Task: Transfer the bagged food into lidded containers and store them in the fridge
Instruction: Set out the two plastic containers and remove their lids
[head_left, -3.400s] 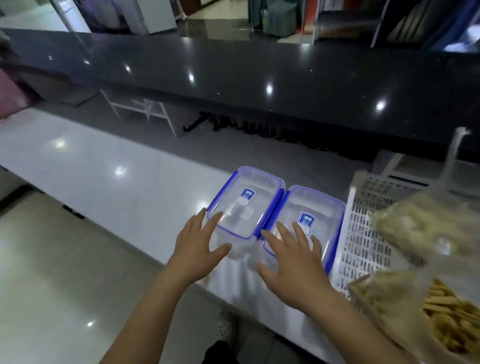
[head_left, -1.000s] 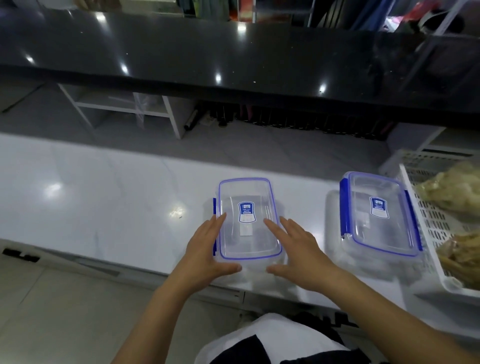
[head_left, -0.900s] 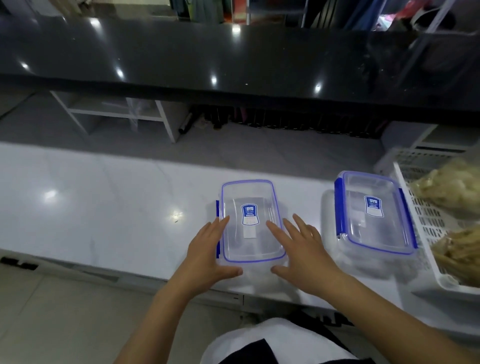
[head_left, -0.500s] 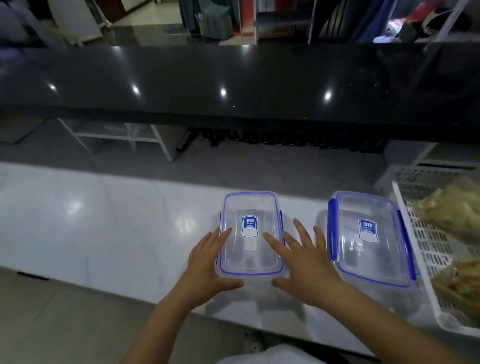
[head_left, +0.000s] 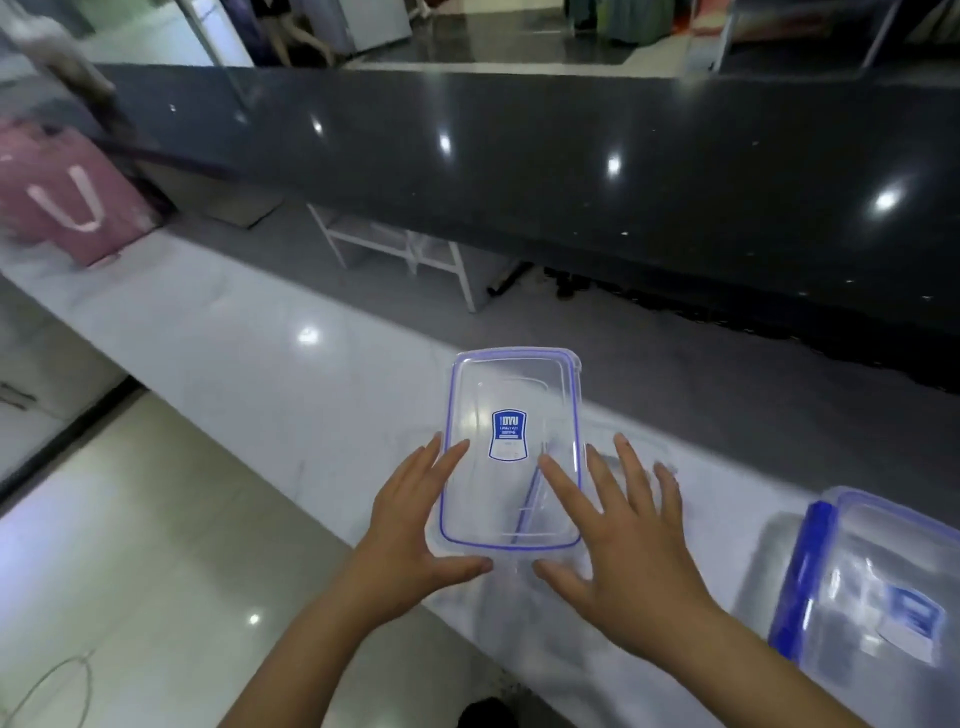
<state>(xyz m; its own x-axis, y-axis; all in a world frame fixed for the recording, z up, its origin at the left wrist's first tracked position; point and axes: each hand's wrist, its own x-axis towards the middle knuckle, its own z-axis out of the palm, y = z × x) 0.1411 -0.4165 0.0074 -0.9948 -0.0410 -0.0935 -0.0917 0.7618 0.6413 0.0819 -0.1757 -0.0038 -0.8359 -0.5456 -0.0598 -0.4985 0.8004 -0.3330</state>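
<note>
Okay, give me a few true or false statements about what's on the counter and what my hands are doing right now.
1. Both hands touch the lid of the nearer container. True: left hand, right hand.
2. The second container sits left of the hands. False: it sits to their right.
3. A pink bag stands at the far left of the white counter. True.
4. The lid's label is red. False: the label is blue and white.
5. The right hand's fingers are clenched in a fist. False: they are spread.
</note>
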